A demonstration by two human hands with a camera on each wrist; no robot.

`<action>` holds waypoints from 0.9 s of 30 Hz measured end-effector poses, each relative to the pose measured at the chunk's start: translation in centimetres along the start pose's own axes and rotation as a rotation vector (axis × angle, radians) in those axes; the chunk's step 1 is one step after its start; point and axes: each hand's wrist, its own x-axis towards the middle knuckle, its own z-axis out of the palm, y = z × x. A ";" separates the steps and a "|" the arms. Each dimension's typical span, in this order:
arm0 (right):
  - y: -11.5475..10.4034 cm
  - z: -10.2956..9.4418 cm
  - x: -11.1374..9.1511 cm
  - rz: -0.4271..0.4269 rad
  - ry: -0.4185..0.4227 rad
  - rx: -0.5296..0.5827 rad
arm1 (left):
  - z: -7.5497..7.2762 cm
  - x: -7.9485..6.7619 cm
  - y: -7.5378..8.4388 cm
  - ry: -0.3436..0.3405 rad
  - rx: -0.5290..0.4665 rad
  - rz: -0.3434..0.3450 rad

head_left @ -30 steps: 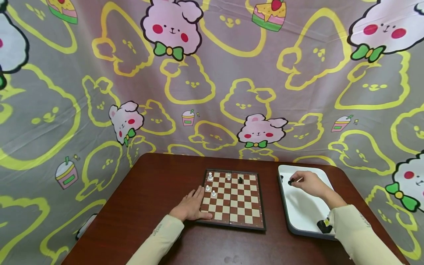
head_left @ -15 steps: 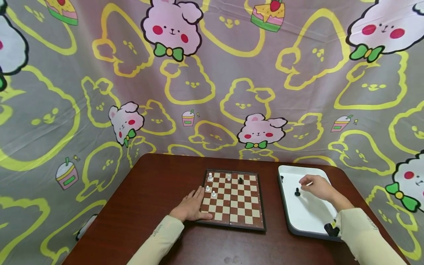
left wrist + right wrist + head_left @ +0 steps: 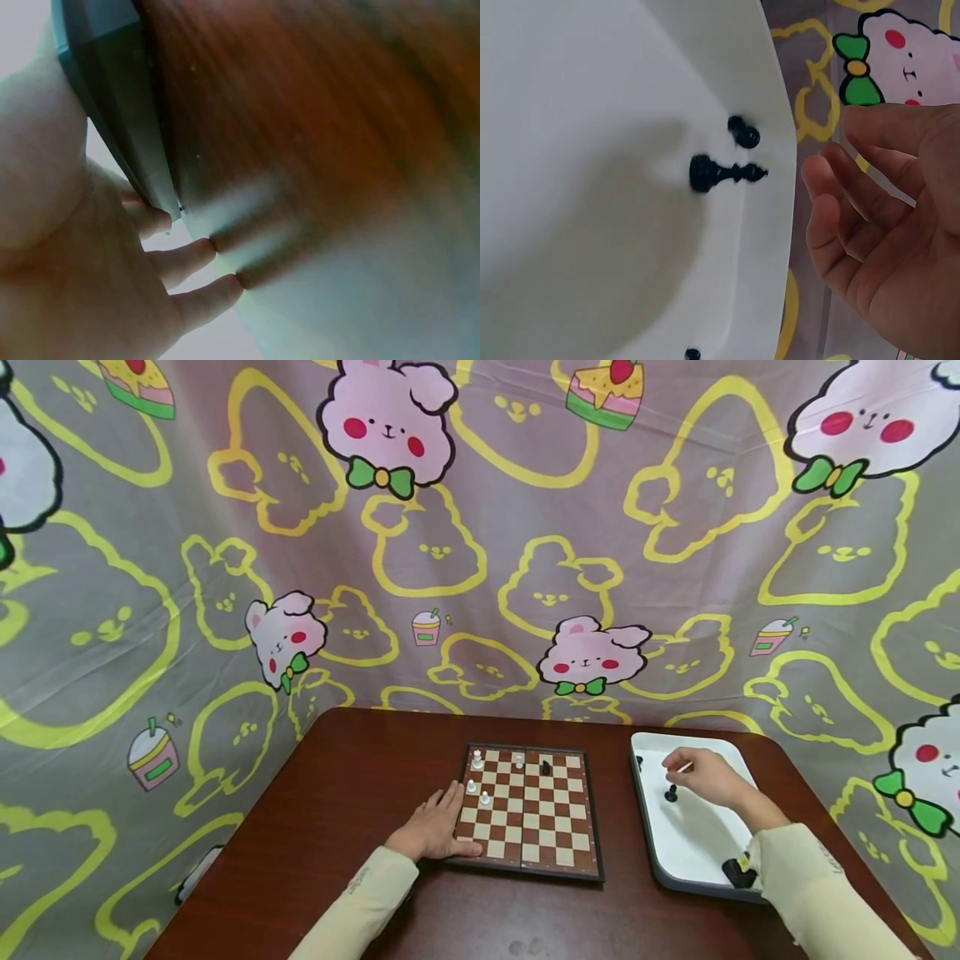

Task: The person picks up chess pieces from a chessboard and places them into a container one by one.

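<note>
My left hand (image 3: 431, 827) rests along the left edge of the chessboard (image 3: 555, 825), thumb on its near left corner. In the left wrist view, the fingers (image 3: 202, 296) spread beside the dark board side, tips at the tabletop. My right hand (image 3: 705, 774) hovers over the white tray (image 3: 697, 852), fingers loosely bent with nothing between them in the right wrist view. Just below its fingertips, a black bishop (image 3: 671, 793) stands upright in the tray. Beside the bishop (image 3: 718, 172), the right wrist view shows a smaller black chess piece (image 3: 745, 134).
On the board stand a white king (image 3: 477, 760), white pawns (image 3: 485, 797) and a black knight (image 3: 546, 768). Another black piece (image 3: 639, 762) is by the tray's far left wall. A patterned cloth (image 3: 480, 568) hangs behind the table (image 3: 337, 785).
A second ago my right fingers were at a black piece. Then the hand drew away right, with the bishop standing alone; now it is back left above it. My left hand stays put.
</note>
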 end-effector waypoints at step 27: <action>-8.1 7.8 5.2 -0.040 -0.102 0.106 | -0.1 0.0 -0.1 -0.003 -0.004 0.008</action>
